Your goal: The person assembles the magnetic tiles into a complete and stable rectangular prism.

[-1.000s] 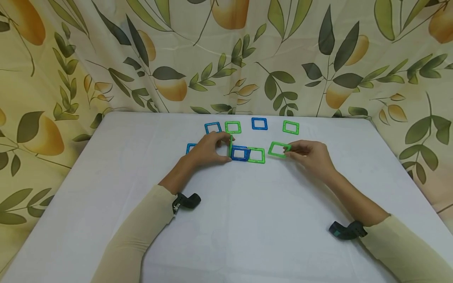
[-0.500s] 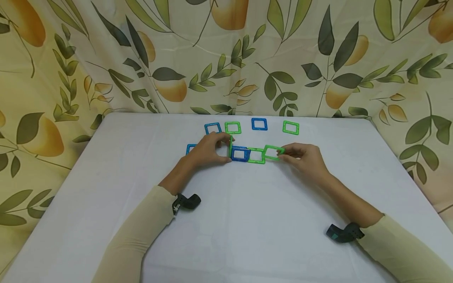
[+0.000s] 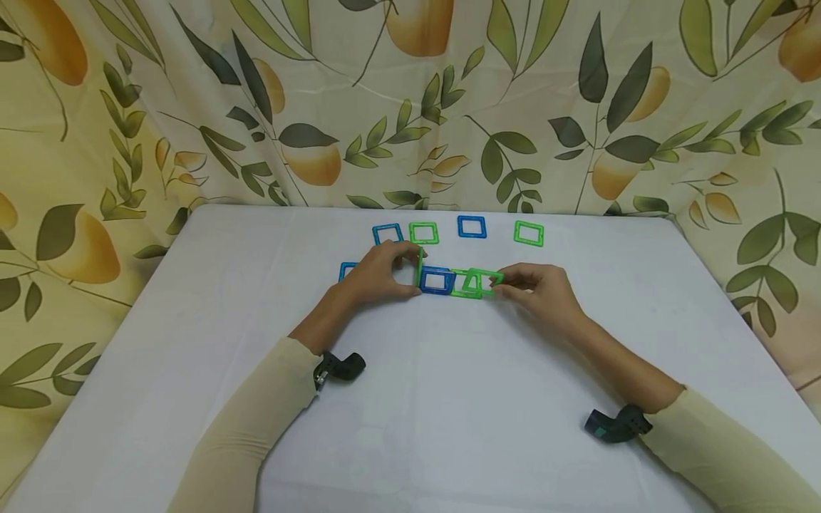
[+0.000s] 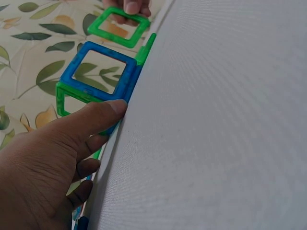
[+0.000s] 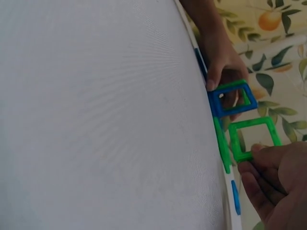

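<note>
In the head view my left hand (image 3: 378,276) grips an upright green square magnetic tile frame (image 3: 420,268), fingers at its top and thumb at its base. A blue tile (image 4: 106,51) stands raised against it, and the thumb touches its lower corner in the left wrist view. My right hand (image 3: 541,291) pinches another green tile (image 5: 234,141) by its right edge, tilted, just right of the blue one. Below it a flat green tile (image 3: 466,295) lies joined to the row. Whether the held tile touches the flat one, I cannot tell.
Along the table's back lie a blue tile (image 3: 387,227), a green tile (image 3: 424,224), another blue tile (image 3: 472,218) and a green tile (image 3: 529,224). One more blue tile (image 3: 343,271) is partly hidden behind the left hand. A patterned curtain (image 3: 385,157) hangs behind the white table (image 3: 449,399).
My right hand has moved left with its green tile, which now overlaps the flat green tile in the head view. The left hand has stayed in place.
</note>
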